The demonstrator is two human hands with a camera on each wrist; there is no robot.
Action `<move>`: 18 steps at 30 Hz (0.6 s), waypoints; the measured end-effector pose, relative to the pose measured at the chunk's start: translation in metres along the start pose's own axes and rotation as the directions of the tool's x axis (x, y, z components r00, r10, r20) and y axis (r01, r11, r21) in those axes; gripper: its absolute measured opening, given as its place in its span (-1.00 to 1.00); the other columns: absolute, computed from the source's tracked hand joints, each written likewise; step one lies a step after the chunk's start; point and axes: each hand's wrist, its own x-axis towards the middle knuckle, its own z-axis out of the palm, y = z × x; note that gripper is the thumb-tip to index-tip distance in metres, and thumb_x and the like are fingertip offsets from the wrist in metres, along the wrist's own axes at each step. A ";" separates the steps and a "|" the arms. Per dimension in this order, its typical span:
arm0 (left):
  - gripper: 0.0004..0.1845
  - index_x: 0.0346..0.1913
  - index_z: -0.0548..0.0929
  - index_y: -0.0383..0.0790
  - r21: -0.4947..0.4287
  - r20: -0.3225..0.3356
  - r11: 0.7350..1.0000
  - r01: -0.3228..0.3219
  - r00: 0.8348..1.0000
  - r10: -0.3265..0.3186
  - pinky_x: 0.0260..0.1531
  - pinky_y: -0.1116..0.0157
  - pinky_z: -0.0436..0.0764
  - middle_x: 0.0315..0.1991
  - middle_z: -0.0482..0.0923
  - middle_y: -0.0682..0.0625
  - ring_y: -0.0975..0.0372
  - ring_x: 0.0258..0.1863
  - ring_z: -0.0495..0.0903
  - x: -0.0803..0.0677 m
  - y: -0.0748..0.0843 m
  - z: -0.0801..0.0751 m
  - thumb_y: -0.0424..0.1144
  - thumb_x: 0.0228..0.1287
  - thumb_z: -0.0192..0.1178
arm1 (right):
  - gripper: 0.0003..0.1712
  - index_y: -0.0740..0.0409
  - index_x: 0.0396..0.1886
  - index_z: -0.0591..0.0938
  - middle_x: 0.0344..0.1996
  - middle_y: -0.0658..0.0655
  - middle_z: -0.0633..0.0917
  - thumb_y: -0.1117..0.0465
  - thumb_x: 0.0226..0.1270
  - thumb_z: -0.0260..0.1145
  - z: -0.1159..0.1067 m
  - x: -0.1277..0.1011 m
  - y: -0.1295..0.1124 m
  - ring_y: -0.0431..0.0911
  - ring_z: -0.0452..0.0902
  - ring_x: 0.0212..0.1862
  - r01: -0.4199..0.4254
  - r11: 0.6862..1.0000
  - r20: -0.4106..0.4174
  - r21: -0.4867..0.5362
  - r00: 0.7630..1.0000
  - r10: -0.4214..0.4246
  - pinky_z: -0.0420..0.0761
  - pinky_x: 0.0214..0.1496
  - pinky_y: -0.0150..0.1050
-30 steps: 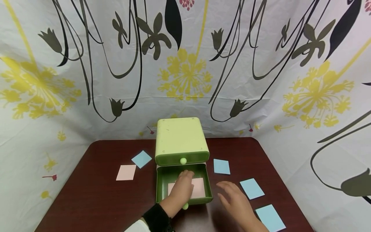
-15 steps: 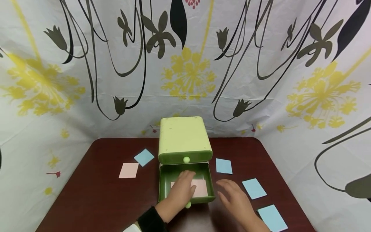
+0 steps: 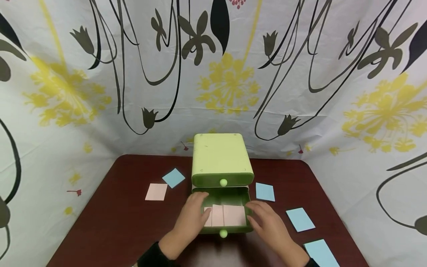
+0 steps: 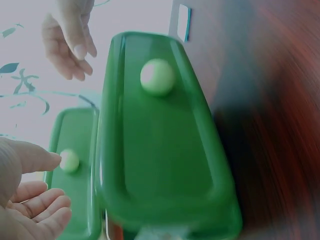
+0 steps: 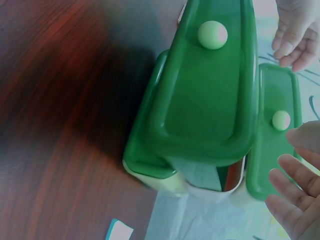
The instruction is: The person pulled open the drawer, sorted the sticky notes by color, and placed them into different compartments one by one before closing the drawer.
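A light green two-drawer cabinet stands mid-table. Its upper drawer is closed, with a round knob. The lower drawer is pulled out and pink paper notes lie flat inside it. My left hand is at the drawer's left wall, fingers relaxed, thumb by the notes. At the right wall my right hand has its fingers spread. The left wrist view shows the drawer front with its knob and straight left fingers. In the right wrist view the right fingers hang open beside the drawer front.
Blue notes lie on the dark wooden table at the left and the right, with two more nearer the right edge. A pink note lies at the left. Flowered cloth walls in the table.
My left hand has drawn out of the drawer to its left wall, uncovering the pink notes. My right hand has moved up to the drawer's right wall. The head view shifted left.
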 end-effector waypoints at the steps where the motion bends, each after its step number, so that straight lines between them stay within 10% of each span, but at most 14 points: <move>1: -0.58 0.12 0.53 -0.40 0.000 -0.011 1.000 0.011 1.000 -0.011 0.03 0.05 0.57 0.05 0.54 -0.19 -0.02 0.10 0.50 0.000 -0.004 -0.003 -0.38 0.19 0.31 | -0.54 0.04 -0.07 0.68 -0.09 -0.02 0.65 0.34 -0.04 0.55 0.000 0.002 -0.002 -0.13 0.57 0.00 0.003 1.000 0.007 0.003 1.000 -0.003 0.65 -0.12 -0.20; 18: -0.54 0.12 0.48 -0.53 -0.004 -0.115 0.974 0.229 0.967 -0.227 -0.06 0.01 0.58 -0.04 0.53 -0.30 -0.09 -0.02 0.53 0.008 -0.104 -0.026 -0.42 0.18 0.30 | -0.57 0.12 -0.01 0.65 -0.05 0.01 0.62 0.28 0.07 0.50 0.014 0.035 -0.043 -0.10 0.55 0.01 0.235 0.969 0.085 0.077 0.967 -0.241 0.64 -0.12 -0.24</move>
